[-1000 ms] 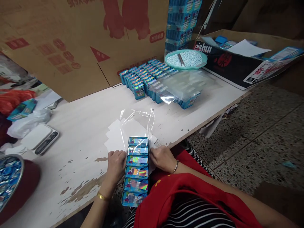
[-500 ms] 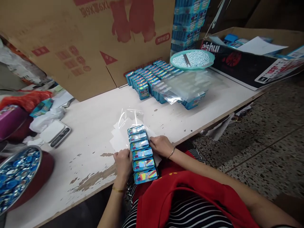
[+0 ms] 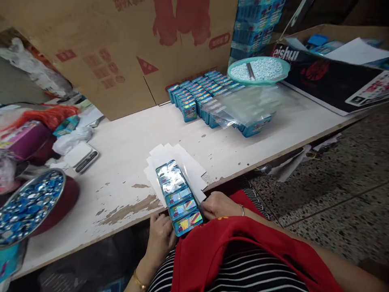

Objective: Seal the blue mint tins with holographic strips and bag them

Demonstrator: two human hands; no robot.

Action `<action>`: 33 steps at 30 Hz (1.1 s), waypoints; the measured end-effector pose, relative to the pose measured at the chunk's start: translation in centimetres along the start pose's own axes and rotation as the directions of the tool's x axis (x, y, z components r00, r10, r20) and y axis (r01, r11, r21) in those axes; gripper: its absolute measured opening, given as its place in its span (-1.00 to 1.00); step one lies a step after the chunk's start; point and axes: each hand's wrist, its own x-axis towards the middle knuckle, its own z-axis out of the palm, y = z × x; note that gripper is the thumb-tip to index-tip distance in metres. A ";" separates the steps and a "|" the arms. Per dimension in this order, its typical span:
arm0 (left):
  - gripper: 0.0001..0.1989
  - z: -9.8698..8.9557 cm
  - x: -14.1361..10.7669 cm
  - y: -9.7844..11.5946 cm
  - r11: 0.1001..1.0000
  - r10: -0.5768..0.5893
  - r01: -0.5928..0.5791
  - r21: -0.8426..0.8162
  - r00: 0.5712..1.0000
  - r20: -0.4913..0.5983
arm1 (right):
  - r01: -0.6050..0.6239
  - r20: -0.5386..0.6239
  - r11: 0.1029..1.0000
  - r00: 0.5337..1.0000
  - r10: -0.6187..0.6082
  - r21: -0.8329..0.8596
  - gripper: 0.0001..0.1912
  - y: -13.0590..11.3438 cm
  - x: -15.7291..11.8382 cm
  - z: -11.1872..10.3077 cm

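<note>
A row of several blue tins [image 3: 179, 197] in clear film lies over the table's front edge, on fanned white sheets [image 3: 191, 164]. My left hand [image 3: 161, 232] is closed at the lower left side of the row, its fingers curled on the film's edge. At the lower right side, my right hand [image 3: 219, 205] is closed too, gripping the film beside the tins. The fingertips of both hands are partly hidden. The film's far end lies close over the upper tins, with glare on it.
Rows of blue boxes [image 3: 189, 111] stand at the back, partly under clear bags [image 3: 247, 106]. A green tray [image 3: 287, 72] of pale pellets is behind them. On the left are a scale [image 3: 86, 161] and a red bowl [image 3: 71, 194] of blue pieces. A large carton [image 3: 127, 97] stands behind.
Both hands have moved down toward my body, pulling the film's sides. The loose film beyond the far tins has drawn in, uncovering the white sheets. The view has shifted slightly.
</note>
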 end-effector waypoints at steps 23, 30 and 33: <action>-0.49 -3.3 11.8 -3.1 0.591 -0.783 0.496 -0.636 0.542 -0.306 | -0.170 -0.200 0.338 0.538 0.819 0.926 -0.39 7.4 0.9 -5.0; -0.22 -2.2 11.2 -4.5 0.039 -0.853 0.567 -0.823 0.447 0.268 | -0.014 -0.220 0.268 0.527 0.821 0.963 -0.45 4.8 1.8 -4.4; -0.22 -2.3 11.6 -3.3 0.002 -0.874 0.523 -0.852 0.415 0.252 | 0.003 -0.169 0.195 0.517 0.839 0.981 -0.45 4.8 1.8 -4.7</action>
